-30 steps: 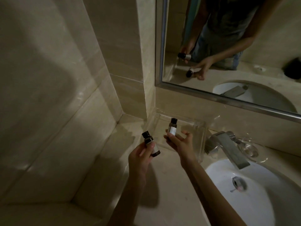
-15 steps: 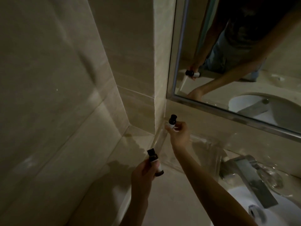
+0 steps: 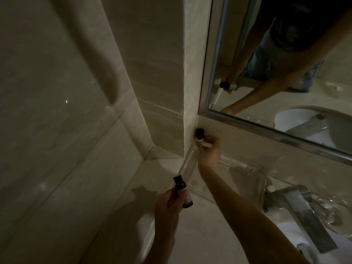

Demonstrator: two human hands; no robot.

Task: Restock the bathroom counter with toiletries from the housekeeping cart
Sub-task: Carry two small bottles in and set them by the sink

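Beige tiled wall across the left, meeting a second wall in a corner. Above right, a framed mirror with a reflection of both arms and one bottle. Pale stone worktop below, with a white basin at lower right. Clear tray set against the back wall, partly hidden by the right forearm lying across it. Metal tap right of the tray, a glass just beside it.

Right hand at the tray's far left corner, fingers curled, pinching the far bottle upright, black cap close under the mirror frame; base hidden, so standing or lifted cannot be told. Left hand nearer, wrapped round the near bottle, tilted above the worktop just outside the tray's near left corner.
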